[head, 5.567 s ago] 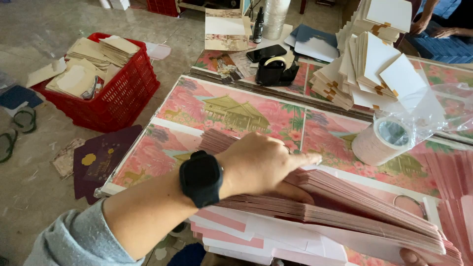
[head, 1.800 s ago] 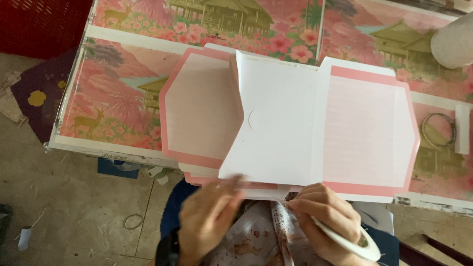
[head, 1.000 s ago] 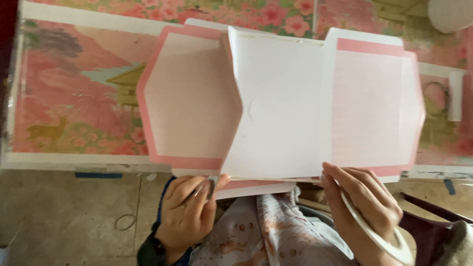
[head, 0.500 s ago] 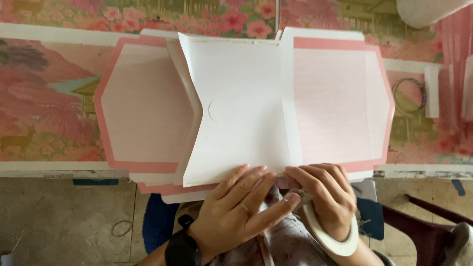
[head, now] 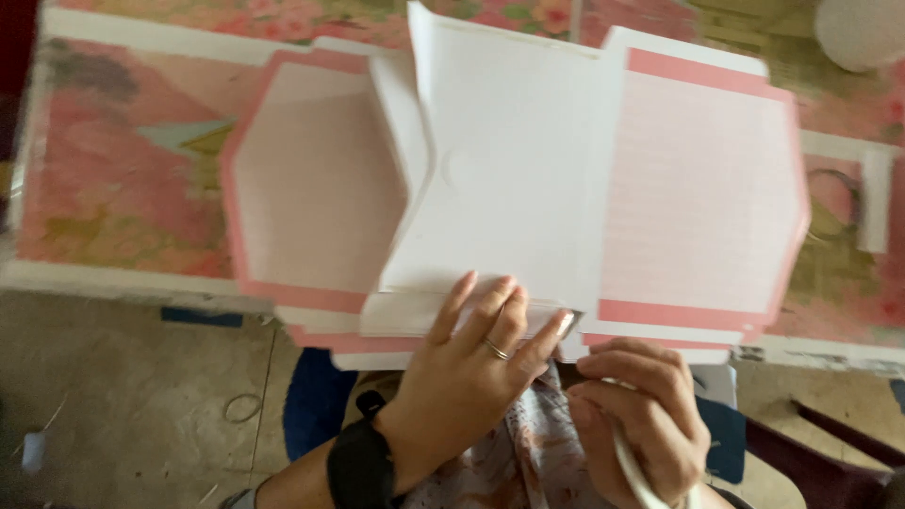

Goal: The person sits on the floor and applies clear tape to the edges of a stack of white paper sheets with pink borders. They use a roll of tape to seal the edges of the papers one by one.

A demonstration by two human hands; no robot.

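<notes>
A stack of unfolded pink-and-white envelope blanks [head: 698, 188] lies at the near edge of the table. On top, a white centre panel [head: 509, 170] stands slightly lifted, with a pink-bordered flap [head: 311, 188] spread to its left. My left hand [head: 471, 368], wearing a ring and a black wrist watch, rests with flat fingers on the narrow bottom flap [head: 405, 313] of the top blank. My right hand [head: 641, 415] is just below the table edge, closed around a white tape roll [head: 633, 471], its fingertips near the flap's right end.
The table has a pink floral cover [head: 113, 188]. A white roll [head: 863, 33] sits at the far right corner, and a thin ring [head: 834, 203] and a white strip [head: 877, 198] lie right of the blanks. Concrete floor [head: 123, 405] shows below, with a dark chair edge [head: 830, 443] at right.
My left hand has come up from my lap onto the bottom flap and now presses it. My right hand with the tape roll has stayed near the flap's right end.
</notes>
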